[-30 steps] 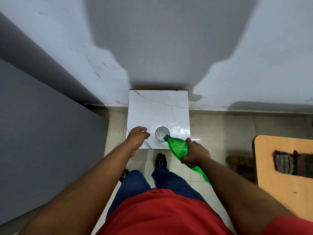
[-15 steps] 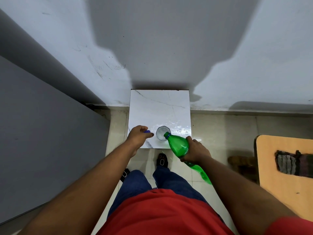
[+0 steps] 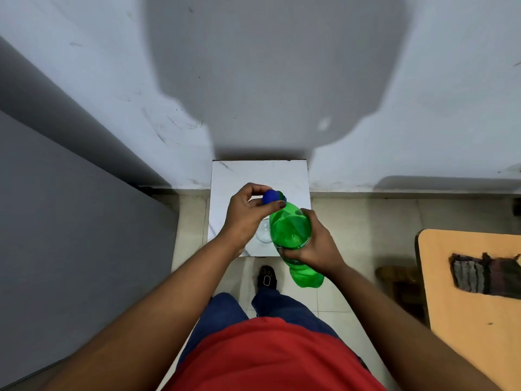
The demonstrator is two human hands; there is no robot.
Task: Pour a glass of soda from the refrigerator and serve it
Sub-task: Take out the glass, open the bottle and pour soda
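At the centre of the frame the right hand is wrapped around the green bottle, whose long axis points up toward the camera, while the left hand pinches the blue cap right at its mouth, above the glass on the white table.

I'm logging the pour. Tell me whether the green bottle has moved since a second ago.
Yes. The green bottle has tipped back up from the glass; its neck now sits farther over the white table, toward the wall, where the left hand holds the blue cap.
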